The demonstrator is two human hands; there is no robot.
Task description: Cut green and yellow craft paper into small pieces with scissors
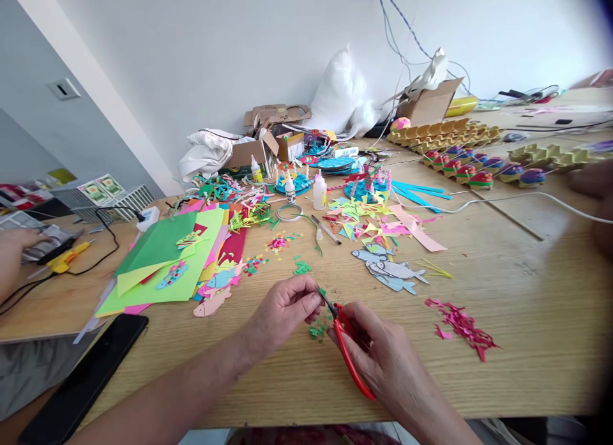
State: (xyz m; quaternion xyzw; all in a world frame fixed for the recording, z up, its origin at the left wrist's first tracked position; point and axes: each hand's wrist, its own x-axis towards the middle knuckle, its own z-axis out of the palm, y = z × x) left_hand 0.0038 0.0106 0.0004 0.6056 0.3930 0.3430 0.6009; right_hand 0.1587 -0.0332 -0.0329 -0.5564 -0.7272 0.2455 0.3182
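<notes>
My right hand (383, 349) is wrapped round red-handled scissors (348, 359), their dark tips pointing up and left. My left hand (294, 304) is pinched closed at the scissor tips; whatever sits between its fingertips is too small to make out. Small green paper scraps (317, 332) lie on the table under and between the hands. A further little pile of green bits (301, 267) rests just beyond the left hand. Right of the hands is a heap of dark pink paper strips (464, 327). Grey-blue paper fish (390, 269) lie beyond my right hand.
Coloured paper sheets (158, 253) with paper fish are stacked at left, near a black phone (86, 381). Glue bottles (319, 193) and paper cuttings (368, 218) stand beyond. Egg cartons (443, 135) and painted figures (464, 170) are at right. Another person's hand (19, 241) shows near a yellow glue gun (67, 258).
</notes>
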